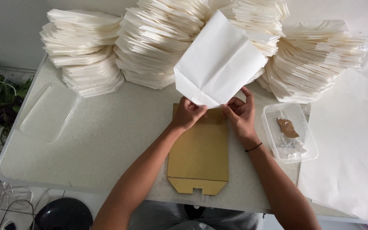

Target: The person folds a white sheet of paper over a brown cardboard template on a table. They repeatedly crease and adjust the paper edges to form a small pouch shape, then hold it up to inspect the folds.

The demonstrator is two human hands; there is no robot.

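Note:
A folded white paper bag [219, 61] is held up above the table, tilted away from me. My left hand [188, 113] pinches its lower folded edge on the left, and my right hand [240, 113] grips the same edge on the right. Below the hands lies a flat brown cardboard template [199, 157] with a notched bottom flap, partly covered by my hands.
Tall stacks of folded white paper bags [158, 42] fill the back of the white table [107, 140]. A clear plastic tub [289, 132] holding glue and a brown scrap stands right of my hands. A clear lid [48, 111] lies at left. Large white paper sheets [354, 149] cover the right.

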